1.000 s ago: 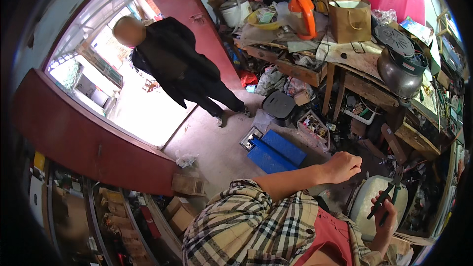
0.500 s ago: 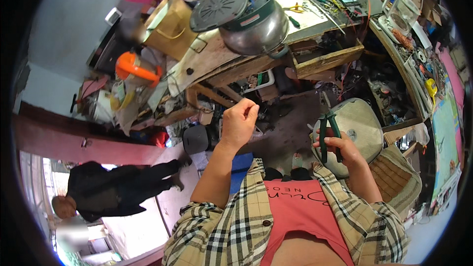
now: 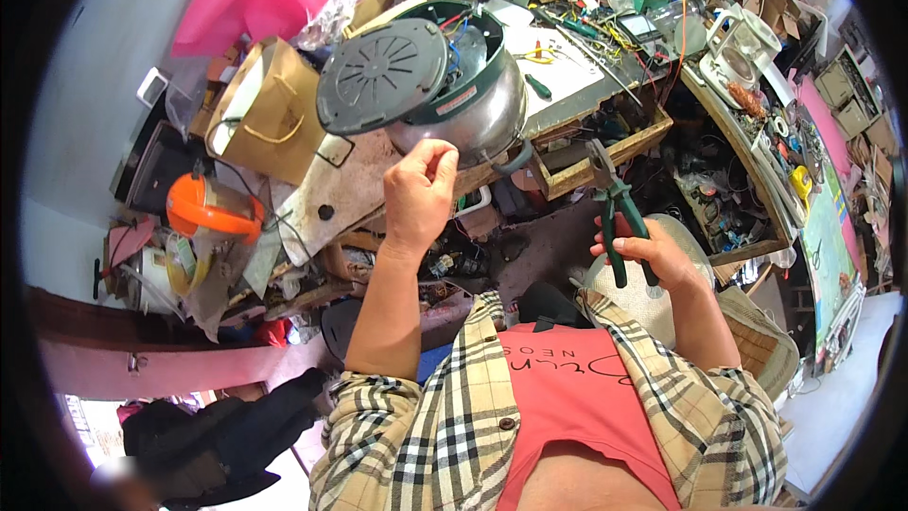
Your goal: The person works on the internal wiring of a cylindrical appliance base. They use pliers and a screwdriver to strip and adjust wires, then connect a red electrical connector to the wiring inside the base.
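My right hand (image 3: 662, 260) is wrapped round a pair of pliers (image 3: 619, 218) with dark green handles, jaws pointing up and away from me. The fingers of my left hand (image 3: 419, 191) are closed in a pinch; whatever they hold, if anything, is too small to make out. Just beyond that hand, on the workbench, stands a rounded steel appliance (image 3: 487, 123) with a dark green rim. Its round slotted cover (image 3: 383, 74) lies tilted over the top, and red and blue wires (image 3: 463, 43) show inside.
An open wooden drawer (image 3: 605, 156) sticks out from the workbench (image 3: 355, 170). A screwdriver (image 3: 537, 86), small pliers (image 3: 537, 55) and jumbled parts lie behind it. Left are a paper bag (image 3: 274, 118) and an orange appliance (image 3: 213, 208). A stool (image 3: 676, 298) stands below my right hand; another person (image 3: 227, 445) is at lower left.
My view has shifted closer to the workbench. Both hands have moved up and forward, the left one now in front of the steel appliance, the right one still holding the pliers.
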Tool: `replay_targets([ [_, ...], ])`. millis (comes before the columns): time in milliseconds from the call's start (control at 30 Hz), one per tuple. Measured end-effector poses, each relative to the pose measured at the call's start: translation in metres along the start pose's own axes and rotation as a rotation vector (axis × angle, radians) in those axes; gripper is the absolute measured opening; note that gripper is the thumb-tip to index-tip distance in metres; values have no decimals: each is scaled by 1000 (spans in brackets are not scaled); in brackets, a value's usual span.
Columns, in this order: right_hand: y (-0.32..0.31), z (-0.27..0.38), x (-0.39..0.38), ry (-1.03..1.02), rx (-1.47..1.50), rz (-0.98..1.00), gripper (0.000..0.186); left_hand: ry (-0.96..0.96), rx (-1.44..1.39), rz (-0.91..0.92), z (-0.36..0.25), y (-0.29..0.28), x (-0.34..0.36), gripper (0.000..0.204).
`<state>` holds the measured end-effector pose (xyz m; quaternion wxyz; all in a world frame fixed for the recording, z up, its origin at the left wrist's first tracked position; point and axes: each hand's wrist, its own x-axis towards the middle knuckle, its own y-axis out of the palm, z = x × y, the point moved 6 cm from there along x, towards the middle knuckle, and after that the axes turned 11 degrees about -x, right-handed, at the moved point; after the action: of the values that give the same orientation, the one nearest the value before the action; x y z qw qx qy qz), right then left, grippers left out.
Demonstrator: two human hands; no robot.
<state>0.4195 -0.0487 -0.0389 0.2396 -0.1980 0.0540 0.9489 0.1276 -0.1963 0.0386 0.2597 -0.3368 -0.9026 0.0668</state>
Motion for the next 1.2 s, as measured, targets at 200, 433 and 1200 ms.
replay_targets([
  [200,-11,51,63,-141,-44,43,45,72,28,-46,-4,-8,72,9],
  [433,-45,111,153,-210,-178,114,39,100,176,-55,15,8,153,7],
  [1200,-115,154,292,-329,-608,372,35,176,726,232,83,103,275,9],
])
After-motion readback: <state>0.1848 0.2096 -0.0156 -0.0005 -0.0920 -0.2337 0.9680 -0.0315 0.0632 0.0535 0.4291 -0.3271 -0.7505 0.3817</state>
